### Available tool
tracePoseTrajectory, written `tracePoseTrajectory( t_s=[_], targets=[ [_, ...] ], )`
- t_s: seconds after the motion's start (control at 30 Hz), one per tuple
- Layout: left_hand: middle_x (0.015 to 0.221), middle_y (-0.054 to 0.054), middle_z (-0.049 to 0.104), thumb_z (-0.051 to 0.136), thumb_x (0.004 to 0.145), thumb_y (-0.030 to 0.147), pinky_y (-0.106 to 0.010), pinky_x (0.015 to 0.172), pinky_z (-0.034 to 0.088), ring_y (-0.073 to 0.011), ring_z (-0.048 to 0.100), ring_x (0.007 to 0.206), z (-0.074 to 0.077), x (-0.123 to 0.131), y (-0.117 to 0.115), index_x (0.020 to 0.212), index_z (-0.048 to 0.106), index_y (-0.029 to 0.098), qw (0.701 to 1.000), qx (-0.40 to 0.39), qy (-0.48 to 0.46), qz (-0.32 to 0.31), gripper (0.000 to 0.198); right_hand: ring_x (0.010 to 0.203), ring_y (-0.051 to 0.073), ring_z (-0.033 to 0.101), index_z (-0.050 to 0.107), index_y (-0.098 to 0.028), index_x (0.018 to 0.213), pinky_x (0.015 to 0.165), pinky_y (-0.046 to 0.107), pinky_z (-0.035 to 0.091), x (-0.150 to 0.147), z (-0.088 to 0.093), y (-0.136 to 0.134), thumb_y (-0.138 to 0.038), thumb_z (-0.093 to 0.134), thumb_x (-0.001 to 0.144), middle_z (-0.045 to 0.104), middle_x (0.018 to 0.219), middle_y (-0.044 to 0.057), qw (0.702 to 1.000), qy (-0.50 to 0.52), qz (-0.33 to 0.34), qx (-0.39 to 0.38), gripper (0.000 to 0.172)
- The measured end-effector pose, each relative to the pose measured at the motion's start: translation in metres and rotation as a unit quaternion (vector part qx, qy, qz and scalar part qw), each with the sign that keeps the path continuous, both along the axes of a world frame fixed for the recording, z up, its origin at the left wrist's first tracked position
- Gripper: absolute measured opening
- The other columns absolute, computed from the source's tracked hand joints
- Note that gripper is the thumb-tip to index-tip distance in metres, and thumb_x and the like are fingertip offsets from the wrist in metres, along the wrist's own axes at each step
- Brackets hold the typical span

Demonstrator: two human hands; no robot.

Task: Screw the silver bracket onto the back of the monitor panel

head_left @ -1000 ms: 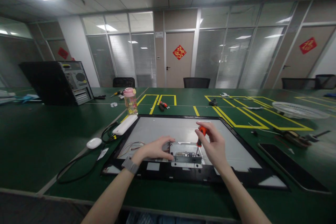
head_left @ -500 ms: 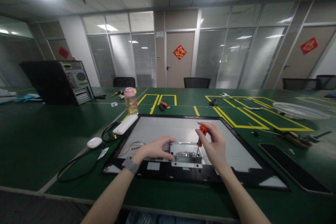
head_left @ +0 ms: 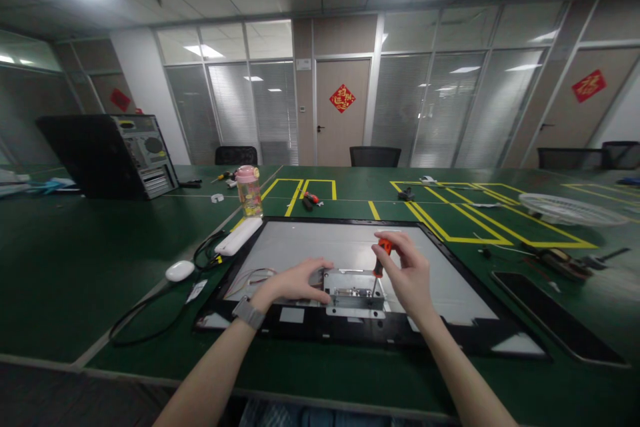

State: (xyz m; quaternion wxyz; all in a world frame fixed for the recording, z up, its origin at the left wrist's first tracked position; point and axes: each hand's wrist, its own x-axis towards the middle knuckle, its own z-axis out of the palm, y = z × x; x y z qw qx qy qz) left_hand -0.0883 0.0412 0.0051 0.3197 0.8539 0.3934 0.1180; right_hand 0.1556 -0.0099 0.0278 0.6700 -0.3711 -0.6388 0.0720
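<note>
A large flat display panel (head_left: 310, 240) with a grey back and black frame lies in front of me. Near its front edge sits a silver metal bracket (head_left: 350, 311) with a hinge-like part in its middle. My left hand (head_left: 300, 280) holds the bracket's left end, thumb at the front and fingers at the back. In my right hand (head_left: 407, 273) is a screwdriver (head_left: 384, 247) with a red and black handle, gripped by thumb and fingertips. It stands nearly upright, its tip down at the bracket's right part; the screw itself is too small to make out.
Left of the panel are a white power strip (head_left: 240, 237), black cables, a white oval gadget (head_left: 180, 271) and a pink-lidded bottle (head_left: 249, 190). A black computer case (head_left: 100, 157) stands farther left. A dark phone-like slab (head_left: 555, 317) lies to the right, near a red-handled tool (head_left: 311, 199) beyond the panel.
The screwdriver and right fingers have shifted very slightly left, and the handle looks turned a little. My left hand stays on the bracket.
</note>
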Motion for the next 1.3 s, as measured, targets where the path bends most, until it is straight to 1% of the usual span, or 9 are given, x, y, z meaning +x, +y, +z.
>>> tracePoseTrajectory(
  t_s=[0.07,0.17,0.27,0.5,0.7,0.93,1.03,1.13,1.3],
  targets=[
    [0.144,-0.009,0.042,0.075,0.067,0.05,-0.039,0.113,0.025,-0.029,0.035,0.135,-0.0006,0.0,0.0002,0.137,0.044,0.023,1.0,0.0,-0.001,0.0,0.081,0.087,0.022,0.062,0.068,-0.024,0.096,0.079,0.038,0.05,0.0004,0.0009,-0.0003,-0.032,0.06,0.086,0.065,0.092,0.006,1.0,0.01,0.021,-0.011,0.015],
    [0.145,-0.009,0.041,0.075,0.067,0.05,-0.039,0.114,0.025,-0.0291,0.034,0.136,-0.0017,-0.0002,0.0006,0.136,0.044,0.024,1.0,0.0,-0.007,0.002,0.081,0.09,0.023,0.066,0.065,-0.025,0.108,0.083,0.041,0.05,-0.0002,0.0013,-0.0019,-0.032,0.047,0.093,0.067,0.105,0.008,0.993,0.037,0.096,-0.057,0.024],
    [0.145,-0.008,0.041,0.075,0.067,0.05,-0.039,0.113,0.025,-0.0296,0.034,0.136,-0.0018,-0.0002,0.0008,0.136,0.044,0.024,1.0,-0.002,-0.01,0.002,0.08,0.087,0.022,0.067,0.061,-0.025,0.116,0.08,0.041,0.052,-0.0018,0.0001,-0.0021,-0.032,0.05,0.092,0.067,0.108,0.008,0.987,0.049,0.132,-0.082,0.027],
    [0.145,-0.008,0.041,0.074,0.067,0.051,-0.039,0.113,0.025,-0.0291,0.034,0.136,-0.0021,-0.0005,0.0015,0.137,0.044,0.025,1.0,0.001,-0.002,0.0,0.08,0.083,0.02,0.059,0.068,-0.025,0.1,0.076,0.036,0.05,-0.0022,-0.0013,0.0008,-0.029,0.065,0.083,0.061,0.089,0.005,0.998,0.021,0.05,-0.028,0.018],
    [0.145,-0.007,0.042,0.074,0.067,0.051,-0.039,0.114,0.024,-0.0293,0.033,0.136,-0.0025,-0.0006,0.0012,0.137,0.044,0.026,1.0,0.004,-0.001,0.0,0.08,0.088,0.022,0.066,0.064,-0.024,0.111,0.082,0.042,0.051,-0.0027,-0.0003,-0.001,-0.032,0.048,0.093,0.067,0.102,0.007,0.991,0.043,0.109,-0.069,0.025],
    [0.144,-0.008,0.042,0.073,0.068,0.053,-0.038,0.113,0.026,-0.0295,0.036,0.135,-0.0008,-0.0005,0.001,0.137,0.044,0.024,1.0,0.008,0.001,-0.004,0.08,0.083,0.021,0.061,0.07,-0.024,0.096,0.078,0.038,0.051,-0.0008,-0.0007,0.0012,-0.031,0.065,0.082,0.063,0.089,0.005,0.999,0.035,0.02,-0.022,0.016],
    [0.145,-0.008,0.041,0.074,0.068,0.052,-0.039,0.114,0.024,-0.0294,0.033,0.136,-0.0017,-0.0009,0.0015,0.137,0.044,0.025,1.0,0.006,0.003,-0.002,0.079,0.092,0.023,0.063,0.069,-0.025,0.106,0.085,0.042,0.048,0.001,0.0,0.0001,-0.032,0.053,0.091,0.067,0.1,0.007,0.998,0.03,0.047,-0.039,0.023],
    [0.144,-0.009,0.042,0.075,0.067,0.051,-0.039,0.114,0.024,-0.0296,0.033,0.136,-0.0023,-0.0009,0.0018,0.137,0.044,0.025,1.0,0.003,0.001,-0.001,0.08,0.09,0.023,0.066,0.065,-0.025,0.115,0.085,0.044,0.05,0.0015,-0.0006,-0.0005,-0.032,0.05,0.092,0.069,0.106,0.008,0.993,0.046,0.08,-0.069,0.028],
    [0.144,-0.009,0.042,0.074,0.068,0.051,-0.038,0.113,0.027,-0.0291,0.036,0.134,-0.0015,-0.0005,0.001,0.137,0.043,0.024,1.0,0.004,-0.002,-0.004,0.081,0.088,0.022,0.061,0.07,-0.026,0.1,0.082,0.039,0.048,0.0008,-0.0014,0.002,-0.027,0.068,0.081,0.067,0.092,0.005,0.998,0.049,0.042,-0.026,0.02]
  ],
)
